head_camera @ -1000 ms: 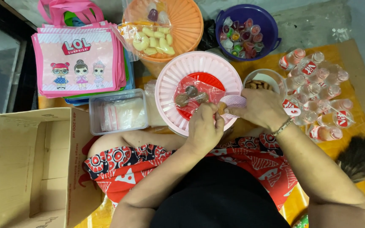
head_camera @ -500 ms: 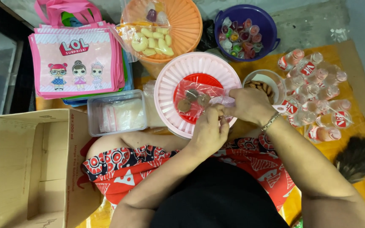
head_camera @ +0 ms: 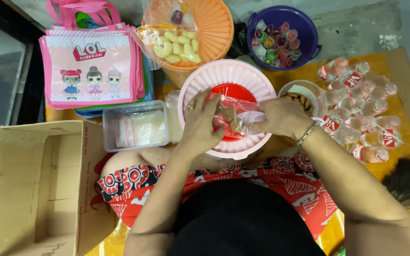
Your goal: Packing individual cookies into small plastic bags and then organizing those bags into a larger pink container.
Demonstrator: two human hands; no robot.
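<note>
Fingers of left hand [head_camera: 201, 124] and right hand [head_camera: 281, 116] pinch small clear bag [head_camera: 237, 118].

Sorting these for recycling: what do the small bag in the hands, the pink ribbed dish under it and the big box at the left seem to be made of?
The small bag looks like thin clear plastic film: glossy, crinkled, its contents showing through. The pink ribbed dish seems to be moulded rigid plastic with a smooth, faintly shiny finish and even ridges. The big box looks like matt brown corrugated cardboard with folded flaps.
</note>
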